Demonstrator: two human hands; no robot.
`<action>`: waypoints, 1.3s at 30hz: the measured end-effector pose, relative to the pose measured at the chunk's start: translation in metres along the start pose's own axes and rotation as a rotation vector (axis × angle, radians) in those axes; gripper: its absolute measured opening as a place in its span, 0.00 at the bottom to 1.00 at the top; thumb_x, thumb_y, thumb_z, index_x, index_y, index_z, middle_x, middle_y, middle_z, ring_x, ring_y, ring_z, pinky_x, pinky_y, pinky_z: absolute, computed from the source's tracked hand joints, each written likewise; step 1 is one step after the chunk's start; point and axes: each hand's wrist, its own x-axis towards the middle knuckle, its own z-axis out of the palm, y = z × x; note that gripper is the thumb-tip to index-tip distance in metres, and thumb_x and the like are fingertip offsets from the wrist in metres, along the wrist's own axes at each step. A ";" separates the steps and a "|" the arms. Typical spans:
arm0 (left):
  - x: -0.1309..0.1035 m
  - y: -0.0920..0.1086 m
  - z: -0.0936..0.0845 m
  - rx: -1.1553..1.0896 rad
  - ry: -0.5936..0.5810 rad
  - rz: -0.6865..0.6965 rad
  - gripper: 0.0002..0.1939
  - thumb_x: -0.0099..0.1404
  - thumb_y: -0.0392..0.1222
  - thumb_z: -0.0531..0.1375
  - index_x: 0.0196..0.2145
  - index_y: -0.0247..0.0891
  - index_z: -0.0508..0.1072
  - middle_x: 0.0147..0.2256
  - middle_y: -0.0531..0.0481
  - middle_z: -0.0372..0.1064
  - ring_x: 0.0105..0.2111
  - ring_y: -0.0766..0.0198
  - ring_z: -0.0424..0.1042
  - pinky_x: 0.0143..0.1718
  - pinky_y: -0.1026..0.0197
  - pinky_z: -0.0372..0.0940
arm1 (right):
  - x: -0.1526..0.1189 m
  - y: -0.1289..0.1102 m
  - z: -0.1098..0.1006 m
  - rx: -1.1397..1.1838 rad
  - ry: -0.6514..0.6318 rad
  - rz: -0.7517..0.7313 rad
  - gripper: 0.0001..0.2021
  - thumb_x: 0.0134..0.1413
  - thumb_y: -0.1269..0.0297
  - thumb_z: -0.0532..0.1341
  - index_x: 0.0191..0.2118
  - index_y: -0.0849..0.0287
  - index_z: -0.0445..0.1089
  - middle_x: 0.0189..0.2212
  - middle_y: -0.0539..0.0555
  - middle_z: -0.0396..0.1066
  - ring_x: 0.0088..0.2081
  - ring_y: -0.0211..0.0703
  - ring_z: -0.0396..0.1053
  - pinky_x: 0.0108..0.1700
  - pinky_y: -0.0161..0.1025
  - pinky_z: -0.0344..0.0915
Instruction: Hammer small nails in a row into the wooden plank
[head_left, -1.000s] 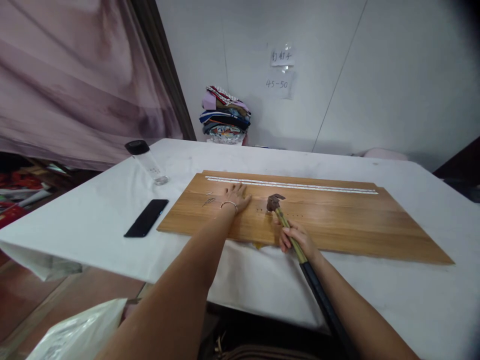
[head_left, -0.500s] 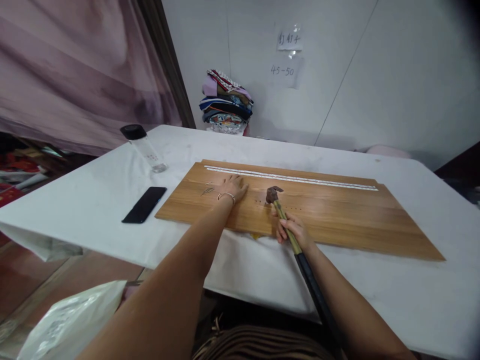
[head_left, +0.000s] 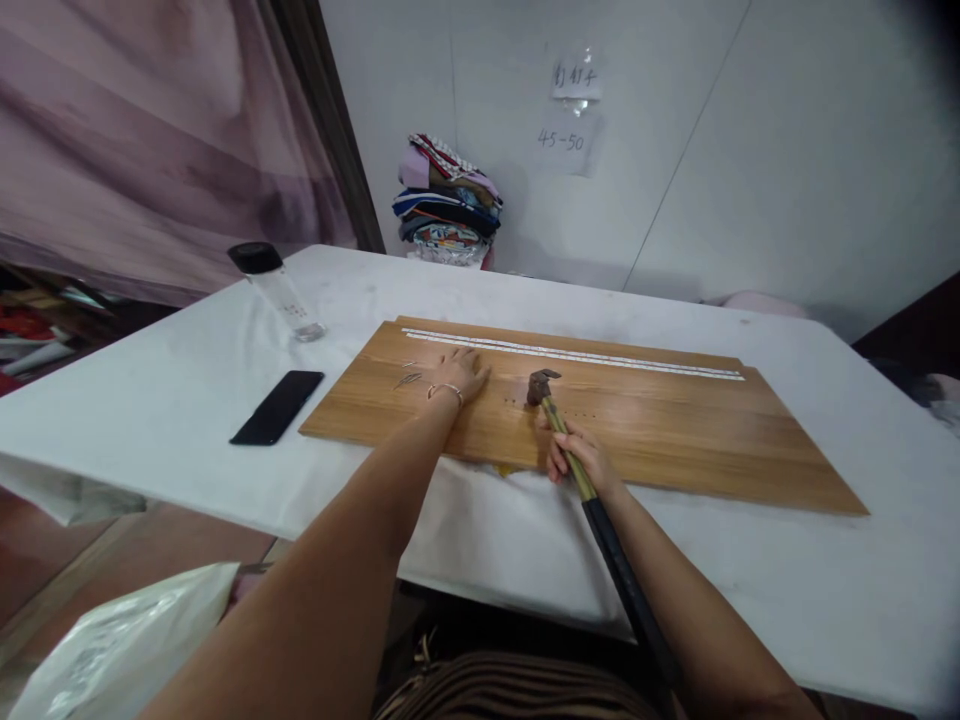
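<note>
My left hand [head_left: 463, 374] lies flat on the wooden board [head_left: 675, 430], fingers stretched out toward the far side. Several loose nails [head_left: 407, 379] lie just left of it. In my right hand [head_left: 579, 452] is a claw hammer [head_left: 576, 470], gripped on the yellowish part of its handle near the rusty head. The dark lower handle runs back along my forearm. The hammer's head is over the middle of the board, close to a row of small nail heads or holes [head_left: 581, 414]; whether it touches the wood I cannot tell.
White strips with markings [head_left: 570, 354] run along the board's far edge. A black phone [head_left: 276, 408] and a clear bottle with a black lid [head_left: 281, 295] are on the white table [head_left: 180, 400] at left. Folded cloths [head_left: 448, 205] are stacked by the wall.
The whole view has shifted slightly, so everything appears a little further left. My hands and the hammer hold nearly the same places over the board.
</note>
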 end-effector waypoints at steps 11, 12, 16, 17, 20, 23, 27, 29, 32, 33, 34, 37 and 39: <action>0.004 -0.003 -0.002 0.010 0.012 0.008 0.27 0.70 0.55 0.49 0.60 0.44 0.73 0.66 0.45 0.64 0.66 0.49 0.59 0.64 0.45 0.57 | 0.009 0.007 0.001 0.056 -0.012 -0.005 0.21 0.50 0.52 0.63 0.46 0.58 0.64 0.11 0.38 0.60 0.14 0.39 0.65 0.18 0.33 0.59; 0.004 -0.003 -0.003 0.009 0.012 0.008 0.27 0.70 0.55 0.49 0.59 0.45 0.73 0.66 0.46 0.64 0.66 0.49 0.59 0.64 0.45 0.57 | 0.010 0.007 0.001 0.063 -0.012 -0.013 0.20 0.50 0.51 0.63 0.45 0.58 0.64 0.11 0.38 0.60 0.14 0.39 0.65 0.17 0.33 0.58; 0.004 -0.003 -0.005 0.012 0.000 -0.004 0.28 0.70 0.56 0.48 0.59 0.44 0.73 0.66 0.46 0.64 0.66 0.48 0.59 0.65 0.45 0.56 | 0.010 0.006 0.001 0.061 -0.018 -0.005 0.20 0.50 0.50 0.63 0.44 0.58 0.64 0.12 0.38 0.60 0.14 0.38 0.65 0.18 0.33 0.59; 0.004 -0.002 -0.006 0.013 -0.003 -0.006 0.28 0.70 0.55 0.48 0.60 0.43 0.73 0.66 0.45 0.63 0.66 0.48 0.59 0.65 0.45 0.56 | 0.010 0.006 0.002 0.060 -0.021 0.000 0.21 0.50 0.50 0.64 0.44 0.58 0.64 0.12 0.38 0.61 0.14 0.38 0.65 0.18 0.33 0.59; 0.004 -0.001 -0.008 0.014 -0.005 -0.003 0.28 0.70 0.55 0.49 0.59 0.43 0.73 0.66 0.45 0.63 0.66 0.47 0.59 0.65 0.44 0.56 | 0.010 0.006 0.002 0.070 -0.021 -0.009 0.21 0.49 0.50 0.64 0.44 0.58 0.64 0.12 0.38 0.61 0.14 0.38 0.65 0.18 0.33 0.59; 0.004 -0.001 -0.009 0.018 -0.004 -0.007 0.27 0.70 0.54 0.49 0.59 0.44 0.74 0.66 0.46 0.64 0.66 0.48 0.60 0.65 0.45 0.57 | 0.012 0.008 0.001 0.072 -0.021 -0.024 0.21 0.51 0.50 0.63 0.45 0.58 0.64 0.12 0.38 0.60 0.15 0.39 0.65 0.18 0.33 0.58; 0.005 -0.002 -0.008 0.031 0.004 -0.010 0.26 0.70 0.55 0.49 0.59 0.44 0.73 0.66 0.46 0.64 0.66 0.46 0.60 0.65 0.44 0.57 | 0.013 0.011 0.000 0.042 -0.038 -0.002 0.21 0.52 0.49 0.63 0.46 0.57 0.64 0.12 0.38 0.59 0.15 0.40 0.66 0.19 0.34 0.60; 0.006 -0.003 -0.008 0.032 0.002 -0.008 0.27 0.70 0.55 0.49 0.59 0.45 0.73 0.66 0.47 0.64 0.66 0.46 0.60 0.65 0.43 0.57 | 0.014 0.012 0.000 0.042 -0.038 -0.004 0.22 0.52 0.48 0.63 0.46 0.56 0.64 0.12 0.38 0.59 0.15 0.40 0.66 0.19 0.34 0.60; 0.007 -0.003 -0.008 0.030 -0.011 -0.011 0.28 0.70 0.56 0.48 0.60 0.44 0.72 0.67 0.46 0.62 0.67 0.46 0.59 0.66 0.44 0.56 | 0.015 0.011 0.000 0.051 -0.022 -0.017 0.22 0.51 0.48 0.64 0.47 0.55 0.64 0.12 0.38 0.60 0.15 0.40 0.65 0.19 0.35 0.60; 0.007 -0.003 -0.007 0.031 -0.013 -0.014 0.28 0.70 0.56 0.48 0.60 0.43 0.72 0.67 0.45 0.62 0.67 0.46 0.59 0.65 0.44 0.56 | 0.015 0.011 0.000 0.050 -0.018 -0.016 0.21 0.51 0.48 0.64 0.46 0.55 0.64 0.12 0.38 0.60 0.15 0.40 0.65 0.19 0.35 0.60; 0.007 -0.003 -0.007 0.031 -0.013 -0.014 0.29 0.70 0.56 0.48 0.60 0.43 0.72 0.67 0.45 0.62 0.67 0.46 0.58 0.65 0.44 0.56 | 0.014 0.011 0.000 0.046 -0.019 -0.011 0.21 0.51 0.49 0.64 0.46 0.55 0.64 0.12 0.39 0.60 0.15 0.40 0.65 0.19 0.35 0.59; 0.007 -0.003 -0.006 0.022 -0.008 -0.010 0.29 0.70 0.56 0.47 0.61 0.44 0.71 0.67 0.45 0.62 0.67 0.47 0.58 0.65 0.43 0.56 | 0.013 0.009 0.001 0.034 -0.034 0.007 0.19 0.51 0.49 0.63 0.45 0.55 0.65 0.12 0.39 0.60 0.15 0.40 0.65 0.18 0.35 0.58; 0.005 -0.002 -0.006 0.013 -0.016 -0.010 0.28 0.70 0.56 0.47 0.60 0.45 0.71 0.67 0.45 0.62 0.67 0.48 0.59 0.65 0.45 0.56 | 0.010 0.008 0.002 0.035 -0.028 0.004 0.19 0.50 0.51 0.63 0.44 0.56 0.65 0.12 0.38 0.60 0.15 0.39 0.65 0.18 0.34 0.58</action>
